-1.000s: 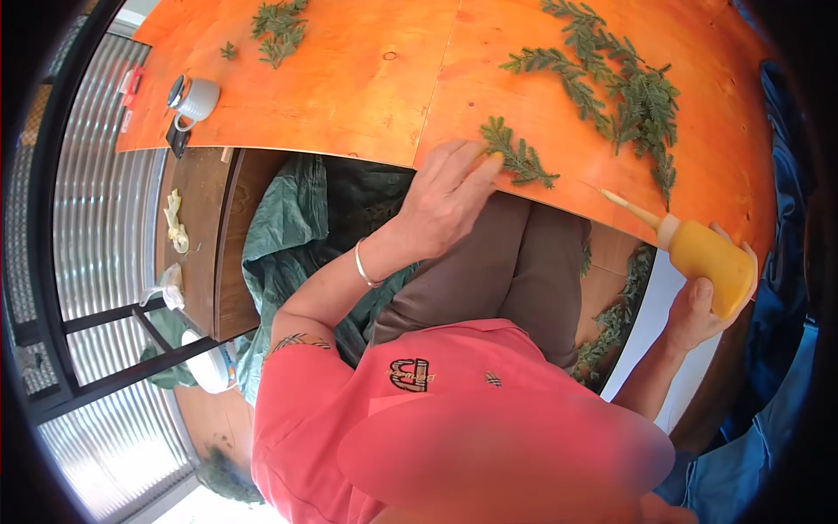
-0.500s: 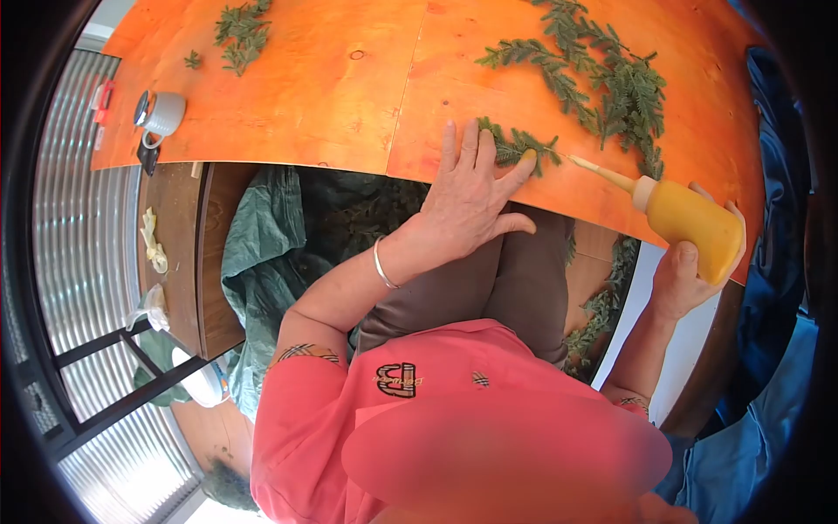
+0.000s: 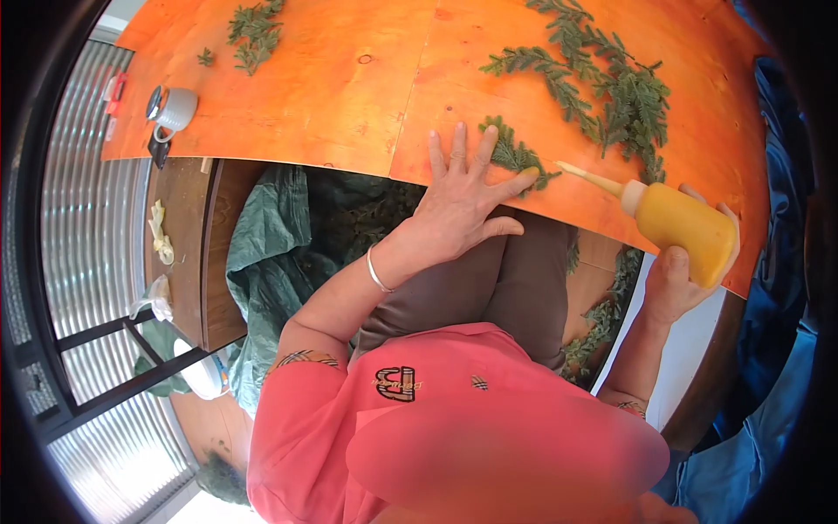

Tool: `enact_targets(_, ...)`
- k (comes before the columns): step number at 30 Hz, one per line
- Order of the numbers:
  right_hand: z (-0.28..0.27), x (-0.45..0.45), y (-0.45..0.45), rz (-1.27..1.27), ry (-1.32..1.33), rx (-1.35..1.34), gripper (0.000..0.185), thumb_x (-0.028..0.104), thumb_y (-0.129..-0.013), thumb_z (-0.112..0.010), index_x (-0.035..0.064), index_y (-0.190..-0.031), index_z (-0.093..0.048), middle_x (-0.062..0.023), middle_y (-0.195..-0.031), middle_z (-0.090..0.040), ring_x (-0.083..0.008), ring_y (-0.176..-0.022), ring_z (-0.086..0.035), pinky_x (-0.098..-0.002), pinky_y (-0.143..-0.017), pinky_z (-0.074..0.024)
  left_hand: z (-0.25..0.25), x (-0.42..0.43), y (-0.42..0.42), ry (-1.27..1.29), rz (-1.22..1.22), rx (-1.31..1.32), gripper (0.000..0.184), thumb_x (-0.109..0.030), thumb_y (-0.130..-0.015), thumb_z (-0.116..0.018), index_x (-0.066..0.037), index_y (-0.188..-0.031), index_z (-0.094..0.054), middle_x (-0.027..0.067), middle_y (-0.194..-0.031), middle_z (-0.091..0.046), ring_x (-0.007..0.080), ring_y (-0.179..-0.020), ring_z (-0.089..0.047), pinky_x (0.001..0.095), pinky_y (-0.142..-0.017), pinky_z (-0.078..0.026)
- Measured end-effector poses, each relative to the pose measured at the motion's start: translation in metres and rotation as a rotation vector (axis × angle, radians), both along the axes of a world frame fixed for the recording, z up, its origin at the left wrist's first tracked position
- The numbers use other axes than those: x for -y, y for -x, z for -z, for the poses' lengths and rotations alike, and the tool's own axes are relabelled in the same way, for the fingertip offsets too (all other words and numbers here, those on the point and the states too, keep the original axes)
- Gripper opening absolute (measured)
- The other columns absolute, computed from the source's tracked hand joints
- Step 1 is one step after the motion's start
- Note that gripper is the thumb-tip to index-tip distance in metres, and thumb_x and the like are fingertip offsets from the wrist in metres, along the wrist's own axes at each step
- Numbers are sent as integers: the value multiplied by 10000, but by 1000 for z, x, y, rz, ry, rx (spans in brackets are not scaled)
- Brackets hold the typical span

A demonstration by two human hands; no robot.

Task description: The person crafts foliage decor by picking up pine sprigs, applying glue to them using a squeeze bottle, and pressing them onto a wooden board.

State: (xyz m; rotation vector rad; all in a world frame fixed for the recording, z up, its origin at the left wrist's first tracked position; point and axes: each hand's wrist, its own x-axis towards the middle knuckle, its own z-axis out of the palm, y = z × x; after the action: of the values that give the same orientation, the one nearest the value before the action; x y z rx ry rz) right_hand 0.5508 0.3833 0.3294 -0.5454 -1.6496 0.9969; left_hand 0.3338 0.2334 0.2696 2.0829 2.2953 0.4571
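Note:
My left hand (image 3: pixel 467 194) lies with its fingers spread on the orange wooden board (image 3: pixel 323 96), near its front edge. Its fingertips touch a small green fir-like sprig (image 3: pixel 515 155). In my right hand (image 3: pixel 672 284) is a squeeze bottle (image 3: pixel 685 231) of yellow-brown liquid, tilted with its long nozzle pointing left. The nozzle tip is close to the sprig's right end; whether they touch I cannot tell. Beyond lies a larger cluster of green sprigs (image 3: pixel 633 100).
A grey mug (image 3: pixel 179 109) stands at the board's left edge. More greenery (image 3: pixel 255 39) lies at the far left. Below the board are a wooden cabinet (image 3: pixel 183 244) and a green plastic sheet (image 3: pixel 266 253). Blue cloth (image 3: pixel 768 218) hangs at the right.
The small sprig has turned, its right end swinging toward the board's front edge. The bottle's nozzle has shifted slightly left. My left hand still rests by the sprig.

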Motion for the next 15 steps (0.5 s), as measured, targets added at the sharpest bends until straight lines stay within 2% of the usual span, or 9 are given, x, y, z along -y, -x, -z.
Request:
enact_targets(9,0,16,36,-253,-151,69,843,95,-684,-826,-11,-1328,-291,-280,-1177,-544,-322,-1059,-588,-429,-910,-489,-1,0,10,2,64,32,646,-607,-773,-579,-380,-1362,-443,281,-1448,-238,554,-1324,-170,683,-1050,-60)
enact_targets(15,0,18,52,-255,-199,109,806,47,-684,-817,-12,-1315,-318,-263,-1165,-554,-306,-1074,-584,-410,-907,-497,-3,1,12,6,71,28,665,-597,-763,-593,-393,-1374,-426,278,-1444,-242,548,-1321,-180,680,-1052,-68)
